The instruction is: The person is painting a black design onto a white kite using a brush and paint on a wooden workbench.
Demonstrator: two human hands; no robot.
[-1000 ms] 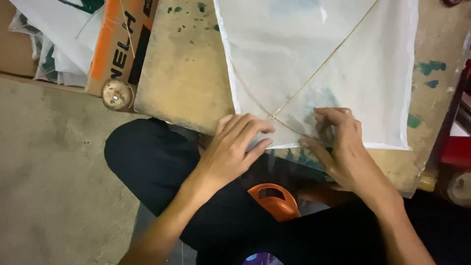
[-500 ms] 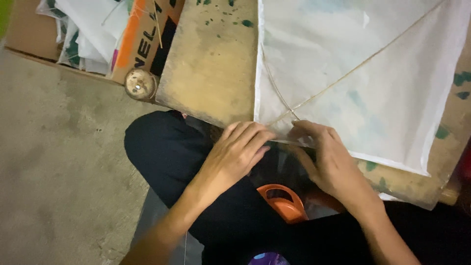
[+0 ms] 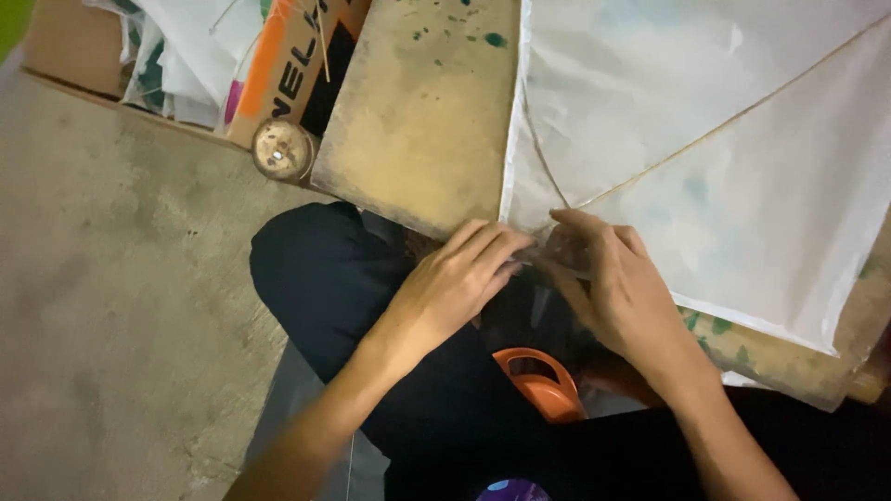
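A white paper kite sheet (image 3: 705, 139) with thin bamboo sticks (image 3: 705, 139) crossing it lies on a stained wooden board (image 3: 418, 121). My left hand (image 3: 459, 283) rests flat at the sheet's near corner, fingers together and pressing its edge. My right hand (image 3: 617, 292) meets it from the right, fingertips pinching the same corner of paper where the sticks end. The corner itself is mostly hidden under my fingers.
My dark-clothed legs (image 3: 325, 278) are crossed under the board. An orange handled object (image 3: 543, 385) lies in my lap. A round spool (image 3: 281, 150) sits by the board's left edge beside a cardboard box (image 3: 278, 65) of papers. Bare concrete floor (image 3: 121, 306) lies to the left.
The view has shifted, so the board and kite now sit further right in the frame. Both hands stay together at the kite's near corner, working its edge.
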